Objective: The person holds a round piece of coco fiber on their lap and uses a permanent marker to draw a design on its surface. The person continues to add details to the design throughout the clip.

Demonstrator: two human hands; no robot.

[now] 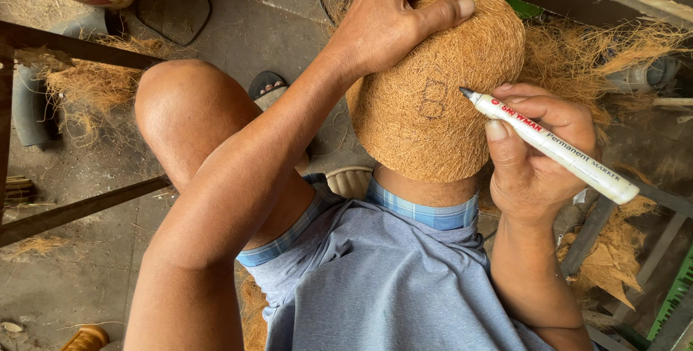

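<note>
A brown coir-fibre pot (433, 105), bowl shaped, rests upside down on my right thigh. A faint black mark is drawn on its side. My left hand (393, 15) grips the pot's upturned base from above, thumb stretched across it. My right hand (538, 149) holds a white marker pen (556, 149) with its black tip touching the pot's side just right of the drawn mark.
My bare left knee (188, 105) rises at the left, above a grey concrete floor (86, 264). Dark metal bars (72, 210) cross at the far left. Loose coir fibre (606, 48) lies at the right, near a green crate edge (675, 300). A sandal (268, 87) shows behind the knee.
</note>
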